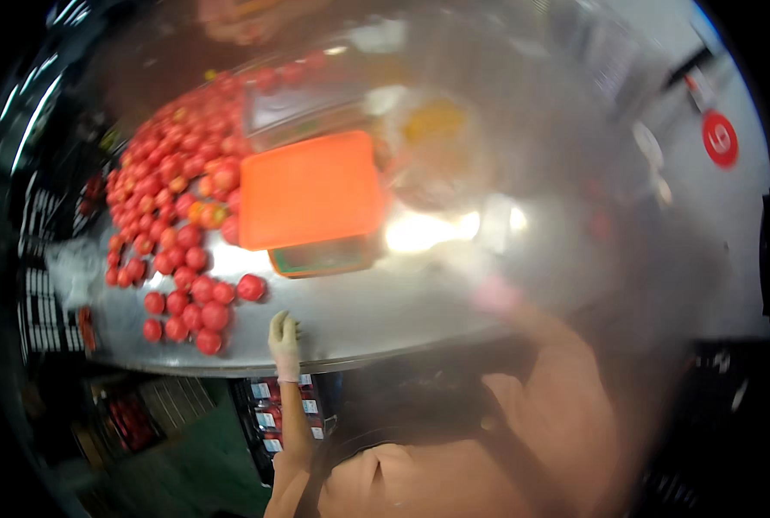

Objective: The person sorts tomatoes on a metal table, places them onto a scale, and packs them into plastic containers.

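My left hand (284,340), in a pale glove, rests at the near edge of a metal table (346,324), just right of a loose group of red tomatoes (194,317). Whether its fingers hold anything does not show. My right hand (495,294) reaches over the table on the right and is badly blurred, so its fingers and any object in it cannot be made out. Ahead, between the hands, an orange tray (310,191) sits on top of a scale-like device (323,256). A large heap of tomatoes (177,149) spreads to the left of the tray.
Clear plastic containers (300,107) stand behind the tray. Another person's hand (242,22) is at the far side. A clear plastic bag (74,269) hangs at the left end. Below the table edge is a black crate (258,414) of labelled packs. Haze blurs the right side.
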### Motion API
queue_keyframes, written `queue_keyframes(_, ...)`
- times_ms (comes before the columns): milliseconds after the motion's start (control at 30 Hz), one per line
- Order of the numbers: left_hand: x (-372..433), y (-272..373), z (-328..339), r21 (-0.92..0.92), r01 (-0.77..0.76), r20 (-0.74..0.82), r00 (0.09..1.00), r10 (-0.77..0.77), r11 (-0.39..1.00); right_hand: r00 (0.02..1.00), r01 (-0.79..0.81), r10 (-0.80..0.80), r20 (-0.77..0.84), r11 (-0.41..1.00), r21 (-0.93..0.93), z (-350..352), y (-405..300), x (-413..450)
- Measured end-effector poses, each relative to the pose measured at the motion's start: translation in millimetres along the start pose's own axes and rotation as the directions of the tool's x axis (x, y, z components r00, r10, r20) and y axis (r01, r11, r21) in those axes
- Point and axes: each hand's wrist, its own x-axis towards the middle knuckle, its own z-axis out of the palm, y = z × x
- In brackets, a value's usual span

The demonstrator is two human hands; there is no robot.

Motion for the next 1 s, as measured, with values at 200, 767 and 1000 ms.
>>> queue_keyframes(200, -18.2, 21.5, 120.8, 0.020, -0.276, 0.525, 0.821, 0.224, 0.961, 0.964, -0.254, 0.181, 0.196, 0.850, 0.462, 49.1, -19.8, -43.5)
queue_keyframes(767, -76.1, 44.1, 203.2, 0.407, -0.435, 0.567, 0.810, 0.151, 0.803, 0.680, -0.664, 0.556, -0.478, 0.743, -0.080, 42.9, 175.3, -40.2)
queue_keyframes(1000, -59.8, 50.9, 190.5, 0.439, -0.439, 0.519, 0.836, 0.178, 0.784, 0.541, -0.111, 0.809, -0.229, 0.339, 0.934, -27.4, 154.9, -70.8)
